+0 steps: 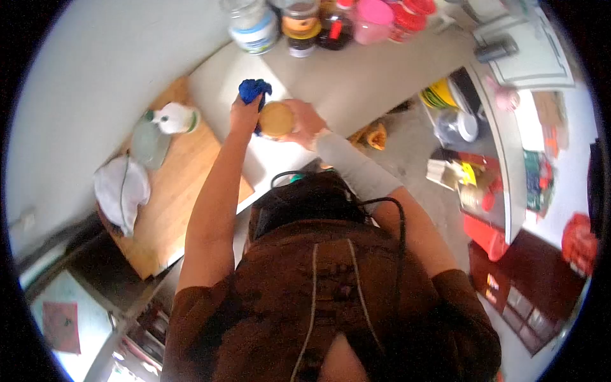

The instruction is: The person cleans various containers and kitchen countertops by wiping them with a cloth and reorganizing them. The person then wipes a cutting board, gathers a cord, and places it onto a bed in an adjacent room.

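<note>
A pale counter (331, 76) spans the top, with a row of lidded jars (302, 28) along its far edge. A wooden board (191, 184) lies to the left, bearing a pump bottle (178, 118). Between board and counter's bare stretch is a white panel (219, 83), and above its right part is the tan-topped jar (277, 120), between the hands. Its round top faces the camera, so its long axis seems to run away from the view; its length is hidden. The right hand (304, 121) curls round its right side, fingers close together. The left hand (245, 114) bunches a blue cloth (254, 90) by its left side; its separate fingers are too blurred to tell.
</note>
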{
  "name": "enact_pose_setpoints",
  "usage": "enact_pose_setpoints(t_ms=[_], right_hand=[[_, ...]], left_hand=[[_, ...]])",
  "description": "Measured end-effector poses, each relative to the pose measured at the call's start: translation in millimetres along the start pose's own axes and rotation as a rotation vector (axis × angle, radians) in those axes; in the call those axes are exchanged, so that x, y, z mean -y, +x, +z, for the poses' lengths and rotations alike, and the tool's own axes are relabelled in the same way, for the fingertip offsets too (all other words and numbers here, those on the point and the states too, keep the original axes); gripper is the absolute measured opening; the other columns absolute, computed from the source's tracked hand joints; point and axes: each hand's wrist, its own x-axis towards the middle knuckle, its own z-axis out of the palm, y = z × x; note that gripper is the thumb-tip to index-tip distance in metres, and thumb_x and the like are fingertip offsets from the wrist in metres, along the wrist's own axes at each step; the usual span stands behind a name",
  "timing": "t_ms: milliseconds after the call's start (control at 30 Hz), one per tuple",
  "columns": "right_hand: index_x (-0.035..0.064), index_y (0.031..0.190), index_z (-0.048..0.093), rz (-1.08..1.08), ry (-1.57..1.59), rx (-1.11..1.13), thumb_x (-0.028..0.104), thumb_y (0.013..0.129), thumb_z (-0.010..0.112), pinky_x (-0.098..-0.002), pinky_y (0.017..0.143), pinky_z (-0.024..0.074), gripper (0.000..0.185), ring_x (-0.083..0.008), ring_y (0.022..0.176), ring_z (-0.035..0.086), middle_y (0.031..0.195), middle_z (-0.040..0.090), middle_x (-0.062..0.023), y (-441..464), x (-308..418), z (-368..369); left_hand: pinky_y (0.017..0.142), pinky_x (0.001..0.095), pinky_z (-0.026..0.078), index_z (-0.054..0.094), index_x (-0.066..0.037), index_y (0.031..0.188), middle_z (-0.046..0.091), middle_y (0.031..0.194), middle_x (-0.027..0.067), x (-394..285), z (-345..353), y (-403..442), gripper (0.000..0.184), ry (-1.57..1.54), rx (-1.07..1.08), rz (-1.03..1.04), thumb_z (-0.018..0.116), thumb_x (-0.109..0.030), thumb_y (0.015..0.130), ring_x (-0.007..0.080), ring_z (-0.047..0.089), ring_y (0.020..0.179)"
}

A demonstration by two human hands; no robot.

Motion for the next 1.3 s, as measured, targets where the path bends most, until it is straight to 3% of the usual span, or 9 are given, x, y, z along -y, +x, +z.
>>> enact_pose_setpoints(t_ms=[133, 233, 333, 633, 733, 833, 1100, 1233, 1300], right_hand=[[0.006, 0.125, 0.049, 0.157, -0.041, 0.064, 0.029, 0.058, 0.086, -0.0417, 0.098, 0.0404, 0.08, -0.0328, 0.115, 0.048, 0.12, 0.054, -0.0155, -5, -14, 7], [0.0085, 0.125, 0.047, 0.074, -0.158, 0.081, 0.029, 0.058, 0.087, -0.043, 0.099, 0.0401, 0.08, -0.0342, 0.117, 0.046, 0.12, 0.055, -0.0145, -4, -4, 5], [0.0093, 0.124, 0.047, 0.154, -0.002, 0.021, 0.025, 0.056, 0.089, -0.0421, 0.101, 0.0391, 0.082, -0.0354, 0.115, 0.046, 0.122, 0.053, -0.0137, -8, -15, 10], [0.0021, 0.124, 0.042, 0.247, -0.063, 0.062, 0.033, 0.058, 0.087, -0.0422, 0.096, 0.0399, 0.086, -0.0354, 0.11, 0.046, 0.119, 0.049, -0.0179, 1, -15, 12], [0.0012, 0.125, 0.04, 0.205, -0.154, 0.046, 0.032, 0.058, 0.088, -0.0427, 0.097, 0.0396, 0.088, -0.0357, 0.111, 0.045, 0.12, 0.049, -0.0181, 0, -10, 13], [0.0014, 0.127, 0.038, 0.196, -0.14, 0.054, 0.032, 0.058, 0.088, -0.0429, 0.099, 0.0385, 0.09, -0.0361, 0.112, 0.045, 0.12, 0.049, -0.0176, -7, -17, 17], [0.0034, 0.128, 0.038, 0.105, -0.117, 0.124, 0.031, 0.059, 0.088, -0.0436, 0.1, 0.0382, 0.09, -0.0367, 0.115, 0.044, 0.122, 0.049, -0.0169, -1, -17, 15], [0.0025, 0.128, 0.037, 0.207, -0.17, 0.179, 0.029, 0.058, 0.088, -0.0412, 0.099, 0.037, 0.091, -0.0355, 0.113, 0.044, 0.121, 0.047, -0.018, 1, -11, 11], [0.0066, 0.125, 0.043, 0.069, -0.122, 0.105, 0.03, 0.059, 0.086, -0.0435, 0.098, 0.0376, 0.082, -0.0362, 0.114, 0.045, 0.123, 0.049, -0.017, 0, -16, 14]], left_hand=[[0.085, 0.0336, 0.047, 0.06, -0.006, 0.121, 0.067, 0.098, 0.0069, -44, -51, -56, 0.051, -0.126, 0.374, -0.155, 0.064, -0.044, 0.087, 0.0177, 0.062, 0.093], [0.098, 0.038, 0.043, 0.032, -0.01, 0.144, 0.049, 0.132, 0.0125, -13, -7, -86, 0.085, 0.022, 0.145, 0.489, 0.077, -0.011, 0.072, 0.0282, 0.048, 0.118], [0.1, 0.0426, 0.041, 0.041, -0.013, 0.139, 0.046, 0.131, 0.0165, -12, 3, -84, 0.077, 0.05, 0.047, 0.43, 0.073, -0.001, 0.07, 0.0321, 0.044, 0.122], [0.086, 0.0398, 0.048, 0.057, -0.007, 0.116, 0.062, 0.1, 0.0162, -37, -1, -43, 0.051, 0.165, -0.125, 0.32, 0.075, -0.02, 0.07, 0.0346, 0.056, 0.098], [0.095, 0.0407, 0.044, 0.053, -0.006, 0.126, 0.059, 0.119, 0.0174, -71, -42, -46, 0.058, -0.047, 0.462, -0.179, 0.073, -0.015, 0.072, 0.0342, 0.05, 0.119], [0.1, 0.042, 0.04, 0.051, -0.009, 0.13, 0.052, 0.126, 0.0173, -47, -33, -64, 0.064, 0.099, 0.358, 0.376, 0.074, -0.017, 0.072, 0.0357, 0.048, 0.12], [0.097, 0.0436, 0.042, 0.05, -0.011, 0.131, 0.052, 0.116, 0.0185, -42, -24, -47, 0.073, 0.527, 0.359, 0.421, 0.079, -0.037, 0.07, 0.0388, 0.047, 0.113], [0.088, 0.0402, 0.048, 0.047, 0.001, 0.129, 0.059, 0.112, 0.0211, -56, -10, -52, 0.082, 0.337, 0.176, 0.082, 0.078, -0.048, 0.071, 0.0348, 0.061, 0.102], [0.089, 0.0428, 0.048, 0.045, 0.004, 0.13, 0.059, 0.108, 0.0215, -58, -25, -39, 0.078, 0.107, 0.384, -0.233, 0.075, -0.044, 0.075, 0.0349, 0.059, 0.104]])
